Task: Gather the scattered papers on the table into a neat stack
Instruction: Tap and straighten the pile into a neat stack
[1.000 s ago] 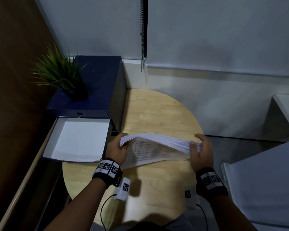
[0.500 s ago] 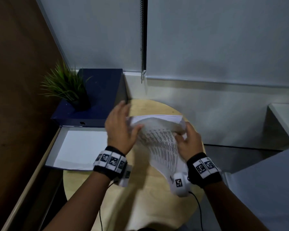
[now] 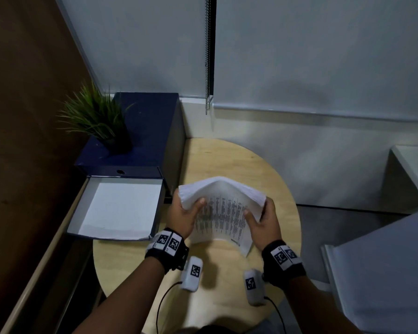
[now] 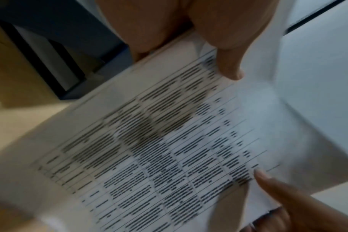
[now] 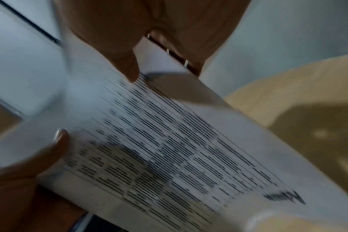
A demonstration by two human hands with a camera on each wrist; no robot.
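A thick stack of white papers (image 3: 221, 208) with printed tables stands on its lower edge on the round wooden table (image 3: 227, 160), bowed into an arch at the top. My left hand (image 3: 182, 214) grips its left side, thumb on the printed front. My right hand (image 3: 263, 219) grips the right side the same way. In the left wrist view the printed sheet (image 4: 159, 149) fills the frame under my thumb (image 4: 226, 62). The right wrist view shows the same page (image 5: 169, 149), my right thumb (image 5: 127, 67) pressing on it.
A dark blue file box (image 3: 140, 141) with a potted plant (image 3: 97, 116) on top stands at the left. Its open lid tray (image 3: 118, 210) with white lining lies beside the table. A blind chain (image 3: 207, 56) hangs behind. White furniture (image 3: 384, 273) stands at the right.
The stack went from lying across between both hands to being turned upright. Both hands now hold its sides lower, nearer the table's middle, with the bottom edge on the table.
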